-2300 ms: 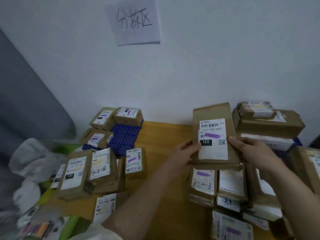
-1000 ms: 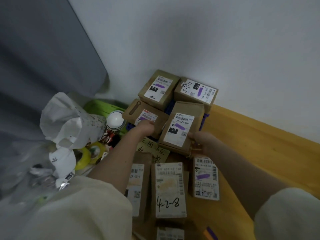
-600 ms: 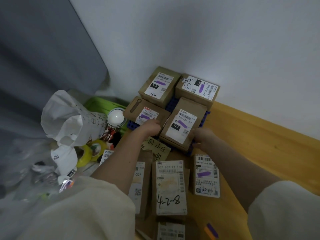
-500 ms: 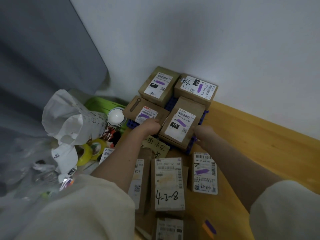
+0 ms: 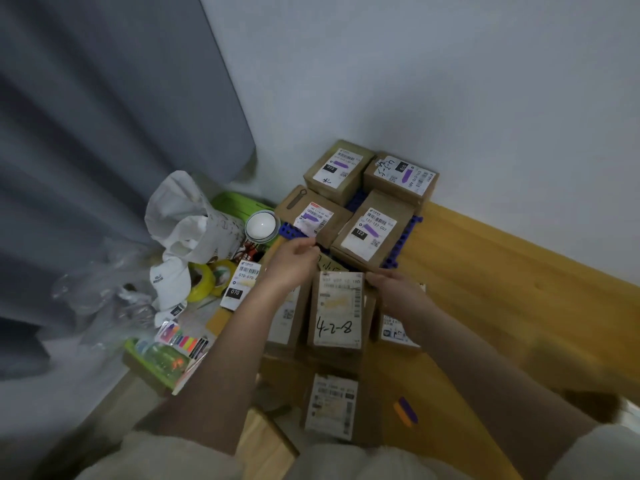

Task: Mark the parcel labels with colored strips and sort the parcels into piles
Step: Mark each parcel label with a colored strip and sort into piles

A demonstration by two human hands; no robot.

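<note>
Your left hand (image 5: 294,261) and right hand (image 5: 398,292) hold nothing, fingers loosely curled, both hanging over the near row. The 122 parcel (image 5: 374,233) lies label up on the blue crate (image 5: 403,242) beside three other purple-stripped parcels, likely grouped by colour. The 4-2-8 parcel (image 5: 337,310), yellow-marked, sits apart in the front pile on the table (image 5: 502,289).

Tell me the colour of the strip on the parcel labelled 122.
Purple. The strip crosses the label of the 122 parcel, clearest in the head view.
</note>
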